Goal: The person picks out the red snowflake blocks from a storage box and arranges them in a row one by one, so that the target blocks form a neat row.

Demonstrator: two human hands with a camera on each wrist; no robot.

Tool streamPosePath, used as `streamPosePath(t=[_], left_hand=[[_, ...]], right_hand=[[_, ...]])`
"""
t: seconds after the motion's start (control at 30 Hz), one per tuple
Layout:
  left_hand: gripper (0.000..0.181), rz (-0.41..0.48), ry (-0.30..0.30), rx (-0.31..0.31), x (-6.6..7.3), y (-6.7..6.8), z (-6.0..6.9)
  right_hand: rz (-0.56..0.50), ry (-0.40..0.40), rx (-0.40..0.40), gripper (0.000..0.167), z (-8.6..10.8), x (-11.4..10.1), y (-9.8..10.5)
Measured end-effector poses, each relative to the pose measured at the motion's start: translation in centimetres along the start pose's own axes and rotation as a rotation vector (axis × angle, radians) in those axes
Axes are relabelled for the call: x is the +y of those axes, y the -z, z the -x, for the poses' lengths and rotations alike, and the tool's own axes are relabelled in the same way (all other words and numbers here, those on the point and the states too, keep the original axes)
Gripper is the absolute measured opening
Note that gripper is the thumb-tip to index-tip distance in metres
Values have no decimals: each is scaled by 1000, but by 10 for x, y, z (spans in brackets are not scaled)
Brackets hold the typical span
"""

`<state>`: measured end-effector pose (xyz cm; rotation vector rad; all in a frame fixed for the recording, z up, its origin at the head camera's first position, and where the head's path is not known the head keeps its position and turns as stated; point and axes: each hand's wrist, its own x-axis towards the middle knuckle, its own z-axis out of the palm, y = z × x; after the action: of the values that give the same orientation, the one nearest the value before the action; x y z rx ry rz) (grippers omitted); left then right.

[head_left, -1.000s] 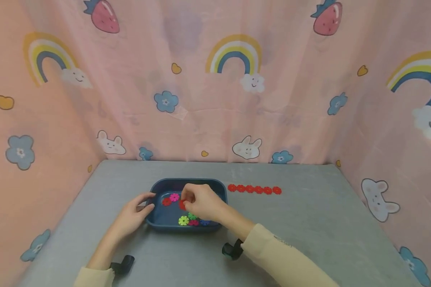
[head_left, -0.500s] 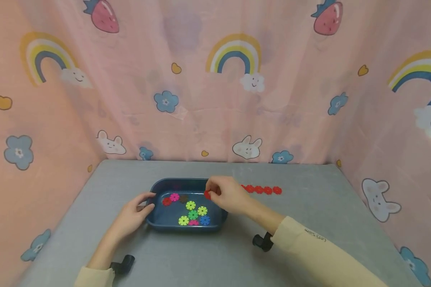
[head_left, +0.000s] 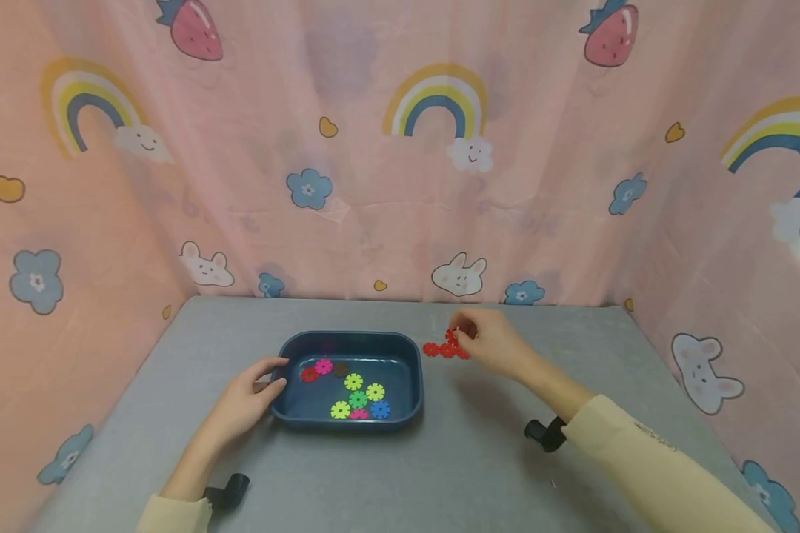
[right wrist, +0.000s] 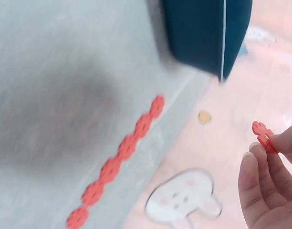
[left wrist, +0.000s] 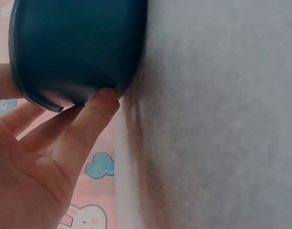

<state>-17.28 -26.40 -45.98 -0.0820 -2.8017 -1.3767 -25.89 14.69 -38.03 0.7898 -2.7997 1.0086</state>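
Note:
A dark blue rectangular tray stands on the table, several colourful snowflake-shaped plastic discs lying in it. My left hand grips the tray's left end. In the left wrist view, fingers press the tray's outer wall and the thumb goes over the rim. My right hand is above the row right of the tray. Between thumb and fingertips it pinches a red snowflake disc, held off the table. Beneath lies a straight row of red snowflake discs, partly hidden by the hand in the head view.
Inside the tray are yellow-green discs, a green disc, a blue disc, pink discs, a brown disc and a red disc. A pink patterned curtain closes off the back and sides of the grey table.
The right hand has lifted a red disc out of the tray and carried it rightward to above the red row. The left hand has stayed on the tray.

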Motion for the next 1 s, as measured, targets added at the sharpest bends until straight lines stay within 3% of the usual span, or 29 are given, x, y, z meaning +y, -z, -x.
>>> streamPosePath(t=[0.53, 0.8, 1.0], left_hand=[[40, 5, 4, -1, 0, -1, 0], [40, 9, 1, 5, -1, -1, 1], [40, 10, -6, 11, -1, 0, 0]], right_hand=[[-43, -184, 151, 13, 19, 75, 37], [-74, -249, 223, 18, 31, 110, 38], [-80, -335, 205, 20, 38, 138, 29]])
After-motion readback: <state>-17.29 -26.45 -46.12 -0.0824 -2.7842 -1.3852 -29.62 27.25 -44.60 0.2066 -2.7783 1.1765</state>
